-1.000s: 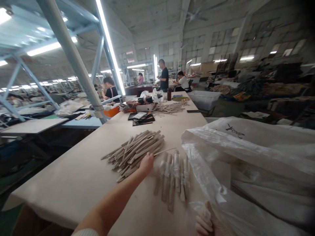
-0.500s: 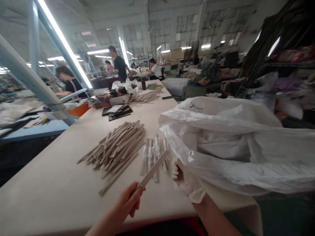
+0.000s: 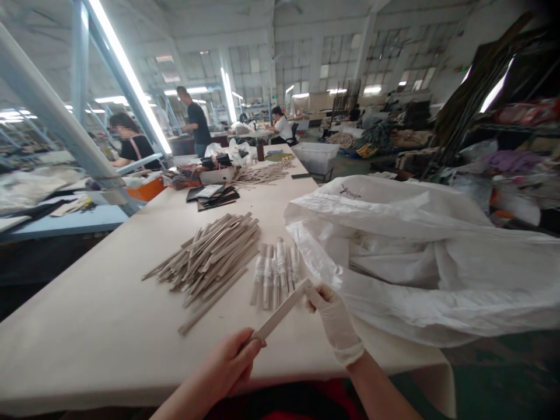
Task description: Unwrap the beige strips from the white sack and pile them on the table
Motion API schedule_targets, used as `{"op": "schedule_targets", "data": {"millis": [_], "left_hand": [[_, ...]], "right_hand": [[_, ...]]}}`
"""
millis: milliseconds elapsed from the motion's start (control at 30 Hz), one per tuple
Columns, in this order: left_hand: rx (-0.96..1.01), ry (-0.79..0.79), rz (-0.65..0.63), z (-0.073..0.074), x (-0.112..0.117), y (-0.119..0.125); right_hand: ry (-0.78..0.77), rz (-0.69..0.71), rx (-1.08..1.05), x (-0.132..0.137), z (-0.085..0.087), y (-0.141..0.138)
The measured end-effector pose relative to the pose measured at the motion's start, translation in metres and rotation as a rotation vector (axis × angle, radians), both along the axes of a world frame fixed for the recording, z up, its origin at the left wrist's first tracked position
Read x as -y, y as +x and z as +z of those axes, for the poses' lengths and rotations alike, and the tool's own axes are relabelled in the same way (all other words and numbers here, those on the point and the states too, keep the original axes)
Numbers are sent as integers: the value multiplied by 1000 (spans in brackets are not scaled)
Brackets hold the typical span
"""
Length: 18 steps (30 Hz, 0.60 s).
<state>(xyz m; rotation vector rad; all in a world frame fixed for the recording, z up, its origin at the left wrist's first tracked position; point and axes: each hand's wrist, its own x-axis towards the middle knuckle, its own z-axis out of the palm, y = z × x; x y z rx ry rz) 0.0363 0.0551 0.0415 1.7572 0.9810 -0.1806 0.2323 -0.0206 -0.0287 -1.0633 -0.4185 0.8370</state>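
Observation:
My left hand (image 3: 230, 364) is bare and pinches the near end of a flat beige strip (image 3: 282, 310). The strip slants up to the right. My right hand (image 3: 333, 318), in a white glove, grips the strip's far end. Both hands hover over the near edge of a long pale table (image 3: 105, 315). Just beyond them lies a small row of wrapped strips (image 3: 275, 271). A loose pile of bare strips (image 3: 210, 256) lies to the left of that row.
A big white plastic sack (image 3: 415, 256) covers the table's right side. Further up the table are black folders (image 3: 214, 195), a white box, more strips (image 3: 262, 173) and a white bin (image 3: 315, 156). Several people work at the far tables. A slanted metal post (image 3: 56, 116) stands at the left.
My left hand has left the pile and drawn one strip back toward me. My gloved right hand has come up from the sack's edge and closed on the strip's far end.

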Motion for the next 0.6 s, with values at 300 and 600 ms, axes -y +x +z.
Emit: {"op": "schedule_targets", "data": {"millis": [300, 600], "left_hand": [[32, -250, -11, 7, -11, 6], [82, -81, 50, 3, 1, 14]], "right_hand": [[-98, 314, 104, 3, 3, -2], [-54, 805, 147, 6, 10, -31]]}}
